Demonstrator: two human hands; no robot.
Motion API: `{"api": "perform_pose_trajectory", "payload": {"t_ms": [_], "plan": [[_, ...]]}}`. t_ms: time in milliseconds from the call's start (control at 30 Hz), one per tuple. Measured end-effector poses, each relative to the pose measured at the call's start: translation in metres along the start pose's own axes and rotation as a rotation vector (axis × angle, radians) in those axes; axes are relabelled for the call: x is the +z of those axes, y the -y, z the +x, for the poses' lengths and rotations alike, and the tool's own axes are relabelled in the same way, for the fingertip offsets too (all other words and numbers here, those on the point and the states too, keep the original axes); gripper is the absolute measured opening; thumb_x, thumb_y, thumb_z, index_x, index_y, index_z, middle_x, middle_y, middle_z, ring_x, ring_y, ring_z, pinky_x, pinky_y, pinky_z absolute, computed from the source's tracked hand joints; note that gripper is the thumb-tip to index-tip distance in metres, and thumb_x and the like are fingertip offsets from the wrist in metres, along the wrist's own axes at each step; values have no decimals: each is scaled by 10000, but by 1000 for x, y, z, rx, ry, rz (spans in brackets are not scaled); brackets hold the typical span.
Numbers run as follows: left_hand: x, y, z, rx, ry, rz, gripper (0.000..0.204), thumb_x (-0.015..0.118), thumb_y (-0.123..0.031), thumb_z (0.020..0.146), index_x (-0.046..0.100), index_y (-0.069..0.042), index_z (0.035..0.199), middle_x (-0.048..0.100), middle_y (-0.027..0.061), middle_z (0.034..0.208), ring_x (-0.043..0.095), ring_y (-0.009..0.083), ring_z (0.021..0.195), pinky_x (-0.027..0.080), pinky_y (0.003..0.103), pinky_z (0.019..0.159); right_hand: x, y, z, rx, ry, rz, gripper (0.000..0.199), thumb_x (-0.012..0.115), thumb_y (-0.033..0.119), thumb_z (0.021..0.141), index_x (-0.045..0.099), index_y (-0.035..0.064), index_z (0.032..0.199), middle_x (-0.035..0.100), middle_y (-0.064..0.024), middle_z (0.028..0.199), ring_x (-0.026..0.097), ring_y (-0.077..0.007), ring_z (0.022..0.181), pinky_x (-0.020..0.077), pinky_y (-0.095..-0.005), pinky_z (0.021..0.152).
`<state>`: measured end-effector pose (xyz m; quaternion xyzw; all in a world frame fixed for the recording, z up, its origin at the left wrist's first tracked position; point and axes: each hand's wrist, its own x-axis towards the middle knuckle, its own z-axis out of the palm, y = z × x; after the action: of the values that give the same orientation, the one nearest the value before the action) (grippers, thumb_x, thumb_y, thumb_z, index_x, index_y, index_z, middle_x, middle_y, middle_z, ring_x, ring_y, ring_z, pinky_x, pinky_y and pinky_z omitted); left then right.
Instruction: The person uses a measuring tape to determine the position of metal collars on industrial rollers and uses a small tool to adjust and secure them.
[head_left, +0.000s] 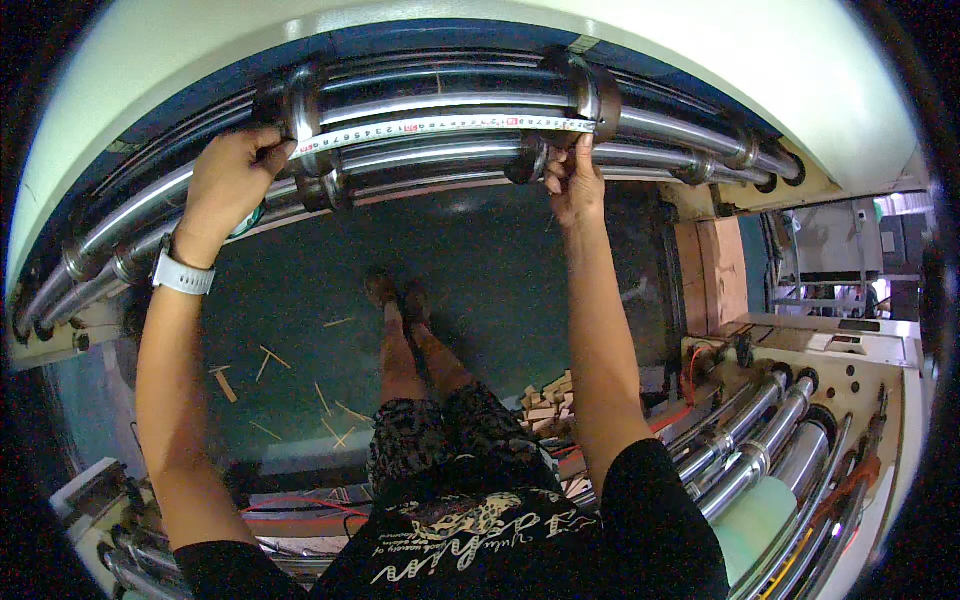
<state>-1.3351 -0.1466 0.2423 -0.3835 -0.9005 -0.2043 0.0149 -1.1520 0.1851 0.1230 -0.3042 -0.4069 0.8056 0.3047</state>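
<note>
Hands (228, 185) (578, 188) on tape (450, 126) (along rollers (440, 103))

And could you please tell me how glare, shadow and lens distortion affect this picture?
Head view: bright glare streaks the polished steel shafts; head view: the dark green floor is dim, with the feet half lost in shadow; head view: fisheye distortion bows the shafts into an arc, with black corners; head view: the white tape measure is fairly clear.

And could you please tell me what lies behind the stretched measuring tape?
Shiny metal rods with collars show above and below the measuring tape; whatever lies directly behind its strip is covered.
</note>
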Motion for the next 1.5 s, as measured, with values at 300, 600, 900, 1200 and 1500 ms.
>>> {"api": "perform_pose_trajectory", "payload": {"t_ms": [300,600,900,1200,1500], "plan": [[1,6,-2,15,-6,-2,192,576,-225,770,621,-66,869,576,196,820,555,363,783,433,382,641,5,-1,-1,87,75,127,409,660,423,731,479,102,908,484,-15,672,409,-83,530,299,-178,382],[2,9,-2,6,5,-5,178,588,-181,753,618,-62,881,578,200,831,558,364,797,436,380,661,7,0,-2,57,71,91,417,665,432,724,489,86,875,485,-14,663,423,-88,533,304,-184,385],[0,7,0,-29,43,-10,186,583,-197,761,619,-57,877,577,204,812,555,369,782,437,377,652,7,0,-4,37,75,80,437,669,440,720,484,70,859,492,-12,662,429,-91,525,321,-203,392],[1,2,-5,18,-23,8,202,580,-236,771,620,-60,861,579,192,801,554,365,778,438,376,646,5,14,-8,-666,-138,-320,164,621,214,813,492,114,809,395,57,568,329,-30,462,263,-189,384],[1,13,-5,-38,11,91,221,559,-278,784,649,-116,903,617,152,838,580,332,792,451,405,690,8,16,12,-585,-90,-398,144,596,209,833,552,74,811,507,32,704,405,-60,620,369,-206,586]]}}
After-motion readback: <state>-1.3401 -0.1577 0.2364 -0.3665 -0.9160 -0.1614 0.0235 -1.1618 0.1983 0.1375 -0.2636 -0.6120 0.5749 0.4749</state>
